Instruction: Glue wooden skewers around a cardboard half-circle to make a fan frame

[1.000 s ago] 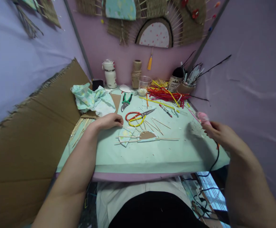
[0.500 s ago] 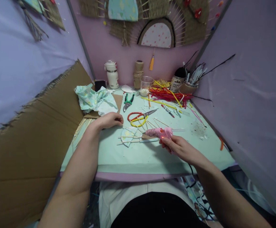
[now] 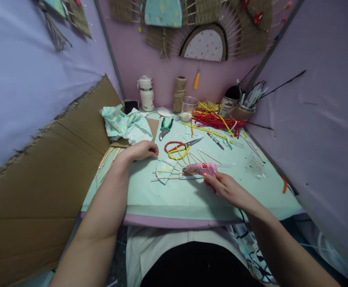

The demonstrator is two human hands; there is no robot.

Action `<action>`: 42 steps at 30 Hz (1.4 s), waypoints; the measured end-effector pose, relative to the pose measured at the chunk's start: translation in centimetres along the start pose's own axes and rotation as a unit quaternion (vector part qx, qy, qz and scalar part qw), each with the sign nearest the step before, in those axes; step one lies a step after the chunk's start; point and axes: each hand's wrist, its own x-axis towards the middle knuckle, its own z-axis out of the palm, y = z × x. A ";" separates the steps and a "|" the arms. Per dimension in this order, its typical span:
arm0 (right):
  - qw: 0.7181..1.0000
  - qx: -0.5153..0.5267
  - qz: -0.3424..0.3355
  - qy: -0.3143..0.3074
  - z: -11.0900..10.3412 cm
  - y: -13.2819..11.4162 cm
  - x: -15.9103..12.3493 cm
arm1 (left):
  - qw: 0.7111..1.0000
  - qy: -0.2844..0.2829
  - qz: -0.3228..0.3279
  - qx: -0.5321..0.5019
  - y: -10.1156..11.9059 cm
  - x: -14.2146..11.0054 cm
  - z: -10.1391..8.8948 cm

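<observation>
1. The left arm reached forward from the lower left, the left hand (image 3: 146,150) low over the table (image 3: 168,197), its fingers pinched on a thin stick (image 3: 165,161).
2. The right forearm slanted inward; the right hand (image 3: 224,186) gripped a pink glue gun (image 3: 209,168), nozzle pointing left.
3. Beneath the gun lay brown cardboard (image 3: 186,173), partly hidden, beside patterned fabric (image 3: 163,169); nozzle contact could not be told.

Pale green tabletop (image 3: 168,199): thin sticks (image 3: 209,156), red-and-yellow scissors (image 3: 187,145), green-handled pruners (image 3: 165,129), marker (image 3: 215,141), twine spool (image 3: 179,95), white bottle (image 3: 146,96).
</observation>
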 end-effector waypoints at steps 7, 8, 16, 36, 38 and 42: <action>1.000 0.008 0.008 -0.004 0.2 -0.2 0.0 | 1.000 0.000 0.005 0.001 -0.1 0.1 0.1; 1.000 0.009 0.009 -0.003 0.2 -0.2 0.0 | 1.000 0.000 0.004 0.002 -0.1 0.1 0.1; 1.000 0.003 0.012 -0.007 0.1 -0.4 0.1 | 1.000 0.003 0.004 0.004 0.0 0.2 0.1; 0.999 -0.046 0.000 -0.012 -0.9 -0.8 -0.8 | 1.000 0.006 0.017 0.001 -0.2 0.3 0.3; 0.999 -0.051 0.006 -0.013 -0.9 -0.8 -0.8 | 1.000 0.003 0.014 0.010 -0.2 0.2 0.2; 0.997 -0.069 0.009 -0.017 -1.0 -0.7 -0.9 | 1.000 0.001 0.007 0.013 -0.1 0.2 0.2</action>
